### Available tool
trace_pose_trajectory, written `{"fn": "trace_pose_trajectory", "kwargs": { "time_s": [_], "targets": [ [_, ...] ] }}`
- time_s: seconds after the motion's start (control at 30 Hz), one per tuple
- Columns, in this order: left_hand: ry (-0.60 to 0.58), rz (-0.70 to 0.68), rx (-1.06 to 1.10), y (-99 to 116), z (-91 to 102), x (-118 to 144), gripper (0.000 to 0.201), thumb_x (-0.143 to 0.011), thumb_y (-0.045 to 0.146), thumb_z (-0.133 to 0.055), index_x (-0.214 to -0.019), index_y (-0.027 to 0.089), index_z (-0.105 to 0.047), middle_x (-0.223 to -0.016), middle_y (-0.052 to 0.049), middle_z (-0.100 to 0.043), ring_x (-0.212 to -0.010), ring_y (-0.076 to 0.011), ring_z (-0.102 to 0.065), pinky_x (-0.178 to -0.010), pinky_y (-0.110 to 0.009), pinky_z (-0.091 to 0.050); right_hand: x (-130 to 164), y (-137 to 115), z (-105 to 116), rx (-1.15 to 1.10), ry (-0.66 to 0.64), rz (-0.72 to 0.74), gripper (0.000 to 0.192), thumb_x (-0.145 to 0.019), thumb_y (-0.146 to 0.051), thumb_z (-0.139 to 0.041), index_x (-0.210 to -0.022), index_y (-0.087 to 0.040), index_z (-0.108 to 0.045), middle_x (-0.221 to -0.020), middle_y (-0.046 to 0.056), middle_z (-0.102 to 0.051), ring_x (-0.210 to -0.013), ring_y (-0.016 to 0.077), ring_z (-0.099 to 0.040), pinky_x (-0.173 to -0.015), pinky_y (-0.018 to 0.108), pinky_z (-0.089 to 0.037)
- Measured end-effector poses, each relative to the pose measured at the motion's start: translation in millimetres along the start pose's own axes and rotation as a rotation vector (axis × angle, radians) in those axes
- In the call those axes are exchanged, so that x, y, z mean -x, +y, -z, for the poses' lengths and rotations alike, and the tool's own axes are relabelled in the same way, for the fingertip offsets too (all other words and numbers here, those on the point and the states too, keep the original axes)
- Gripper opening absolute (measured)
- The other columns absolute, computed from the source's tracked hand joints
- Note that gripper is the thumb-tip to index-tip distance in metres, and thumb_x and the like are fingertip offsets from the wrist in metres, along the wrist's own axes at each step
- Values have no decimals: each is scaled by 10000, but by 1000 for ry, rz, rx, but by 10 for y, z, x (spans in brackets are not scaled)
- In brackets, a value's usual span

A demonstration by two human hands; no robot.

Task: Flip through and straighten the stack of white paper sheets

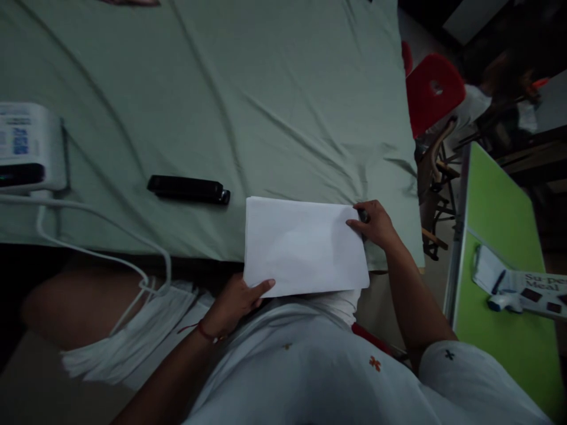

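Left hand (pixel 239 298) reaching up from the lap, thumb laid on the near left corner of the paper stack (pixel 305 245), fingers curled beneath, grasping that corner. Right hand (pixel 374 224) bent in from the right, forearm angled up from the elbow, fingertips pressing the far right corner of the same stack; pinching a small dark object there, too blurred to identify. Red thread around the left wrist.

Paper stack plain white, rectangular, blank on top, lying at the near edge of the desk (pixel 266 88) and overhanging toward the lap. Desk covered by a wrinkled pale green cloth.

One paper stack. One black stapler (pixel 188 189) just left of it, apart. One white device (pixel 29 147) at far left, one white cable (pixel 110 236) trailing from it. One red chair (pixel 432 88) beyond the right edge.
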State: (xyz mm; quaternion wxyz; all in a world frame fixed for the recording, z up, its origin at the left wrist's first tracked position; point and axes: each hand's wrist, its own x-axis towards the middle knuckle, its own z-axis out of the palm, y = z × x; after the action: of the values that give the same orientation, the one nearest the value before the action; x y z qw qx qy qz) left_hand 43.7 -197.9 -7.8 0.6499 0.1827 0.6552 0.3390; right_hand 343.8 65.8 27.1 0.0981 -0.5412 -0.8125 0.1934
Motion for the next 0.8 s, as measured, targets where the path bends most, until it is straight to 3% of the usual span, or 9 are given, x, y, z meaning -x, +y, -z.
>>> {"fn": "trace_pose_trajectory", "kwargs": {
  "time_s": [0.23,0.57,0.8],
  "targets": [
    [3,-7,19,-11,-12,9,500,-619,603,-836,-751,152,-667,-556,32,-531,-499,-94,-402,-494,-246,-309,-46,-62,57,-59,-72,-74,289,-732,-415,-803,-922,-212,-725,-950,64,-701,-852,230,-624,-826,394,-513],
    [-33,41,80,-27,-2,11,559,-622,584,-873,-926,136,-733,-680,11,-614,-540,-94,-431,-496,-239,-339,26,-153,30,-164,90,-20,272,-805,-422,-687,-915,-204,-807,-911,74,-779,-824,233,-679,-830,386,-537],
    [-14,12,113,-70,-4,-15,477,-624,521,-910,-863,157,-716,-688,1,-633,-533,-89,-422,-485,-235,-352,-82,-217,-4,-97,122,23,259,-858,-409,-652,-960,-227,-805,-952,77,-777,-844,243,-671,-851,412,-549]
  ]
}}
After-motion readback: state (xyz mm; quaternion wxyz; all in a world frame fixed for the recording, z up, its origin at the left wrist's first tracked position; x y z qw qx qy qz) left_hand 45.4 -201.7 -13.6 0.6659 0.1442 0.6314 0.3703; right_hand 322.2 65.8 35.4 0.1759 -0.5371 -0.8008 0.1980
